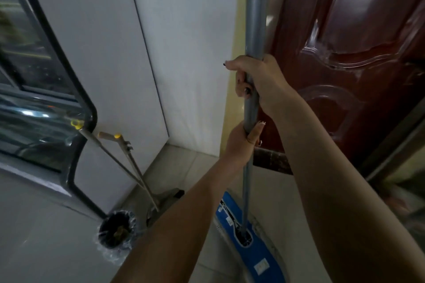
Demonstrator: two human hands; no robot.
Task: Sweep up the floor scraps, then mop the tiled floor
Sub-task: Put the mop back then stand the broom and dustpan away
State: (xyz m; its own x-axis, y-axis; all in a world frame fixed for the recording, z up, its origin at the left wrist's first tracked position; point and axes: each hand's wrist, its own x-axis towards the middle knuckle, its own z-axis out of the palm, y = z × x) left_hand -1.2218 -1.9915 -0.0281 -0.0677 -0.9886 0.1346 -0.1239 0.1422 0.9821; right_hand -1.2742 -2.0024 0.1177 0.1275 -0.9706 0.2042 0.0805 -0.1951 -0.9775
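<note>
— On the tiled floor (287,202), what do we list first?
— One mop (250,103): grey pole, near upright; flat blue head (257,250) lying on the tiles, near the red-brown door (356,41).
— And our hands?
— Right hand (255,76) uppermost, fingers wrapped round the pole; left hand (241,142) just below, fingers likewise clamped on it.
— Elsewhere?
— Two yellow-capped long handles (119,163) leaning in the corner; lined bin (116,230) beside them.
</note>
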